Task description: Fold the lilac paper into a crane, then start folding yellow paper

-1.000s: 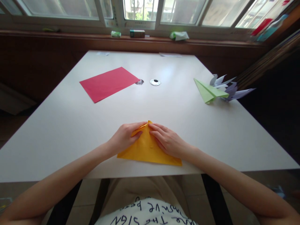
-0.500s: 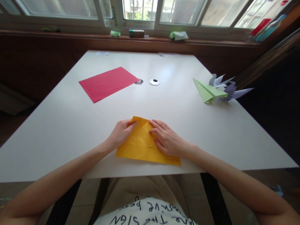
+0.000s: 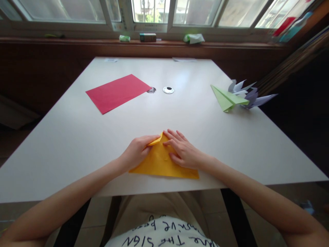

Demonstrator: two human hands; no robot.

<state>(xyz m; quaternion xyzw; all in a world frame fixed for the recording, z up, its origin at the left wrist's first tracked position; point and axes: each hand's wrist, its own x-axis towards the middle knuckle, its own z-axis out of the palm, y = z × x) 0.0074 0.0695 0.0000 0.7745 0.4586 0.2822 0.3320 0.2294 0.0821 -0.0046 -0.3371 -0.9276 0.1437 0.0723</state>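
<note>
The folded orange paper sheet (image 3: 160,161) lies at the near edge of the white counter (image 3: 77,137). The left hand (image 3: 137,151) pinches its folded corner flap; the right hand (image 3: 183,152) presses flat, fingers spread. Align edges at the centre crease before pressing. Beyond lie a red paper sheet (image 3: 118,92) and a green paper plane (image 3: 227,97), under windows.

red sheet (image 3: 118,92) far left | green paper plane (image 3: 227,98) beside pale purple folded planes (image 3: 250,96), right | white table (image 3: 77,137)
</note>
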